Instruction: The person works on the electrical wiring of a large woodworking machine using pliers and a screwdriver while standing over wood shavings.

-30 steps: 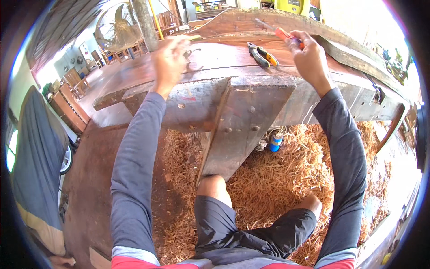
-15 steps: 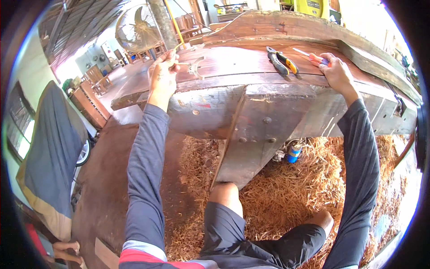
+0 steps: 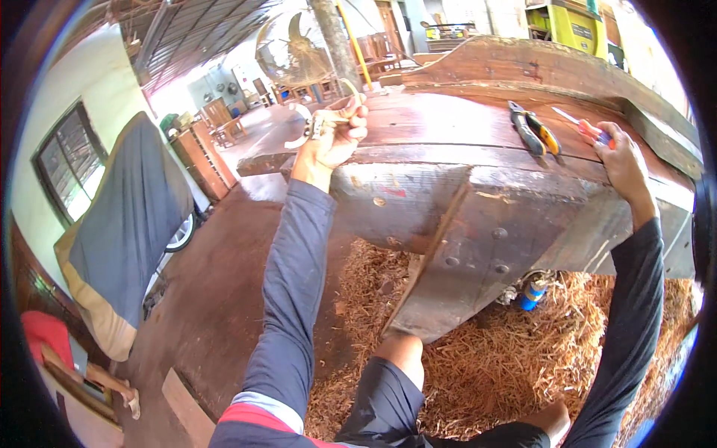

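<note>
My left hand (image 3: 340, 136) is raised over the left end of the wooden bench (image 3: 441, 127), its fingers closed in a pinch. They hold a small pale curved piece with a metal fitting (image 3: 301, 125), and a thin yellowish strand (image 3: 351, 88) sticks up by the fingertips. My right hand (image 3: 624, 160) rests at the bench's right side, closed on a screwdriver (image 3: 590, 131) with an orange-red handle. Its thin shaft points up and left. Between my hands, nearer the right one, lie pliers (image 3: 533, 130) with black and yellow handles.
A raised wooden board (image 3: 515, 63) edges the bench's far side. Under the bench, wood shavings (image 3: 478, 373) surround a blue can-like object (image 3: 532, 296). A large fan (image 3: 295, 56) stands beyond. At left are a covered vehicle (image 3: 123, 224) and part of another person (image 3: 97, 373).
My view has swung left, shifting the scene rightward. My left hand has turned, bringing the curved piece from its right side round to its left. The screwdriver stays in my right hand.
</note>
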Action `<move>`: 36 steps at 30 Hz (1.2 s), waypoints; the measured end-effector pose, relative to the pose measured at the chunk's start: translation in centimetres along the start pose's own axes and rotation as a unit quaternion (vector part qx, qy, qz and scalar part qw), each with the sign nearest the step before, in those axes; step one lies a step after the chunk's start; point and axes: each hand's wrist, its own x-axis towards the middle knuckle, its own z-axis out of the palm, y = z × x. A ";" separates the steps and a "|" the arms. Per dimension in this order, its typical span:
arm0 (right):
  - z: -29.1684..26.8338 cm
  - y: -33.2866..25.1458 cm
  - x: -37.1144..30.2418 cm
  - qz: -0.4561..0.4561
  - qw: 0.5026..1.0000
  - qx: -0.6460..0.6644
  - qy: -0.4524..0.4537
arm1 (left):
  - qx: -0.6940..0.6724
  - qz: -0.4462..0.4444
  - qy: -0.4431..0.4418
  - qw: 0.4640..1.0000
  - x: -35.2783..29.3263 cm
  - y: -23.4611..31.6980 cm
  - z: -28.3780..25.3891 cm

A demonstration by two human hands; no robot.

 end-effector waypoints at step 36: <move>1.5 3.9 0.8 -0.025 0.998 0.039 0.034 | 0.114 -0.081 -0.083 0.987 0.1 0.5 0.5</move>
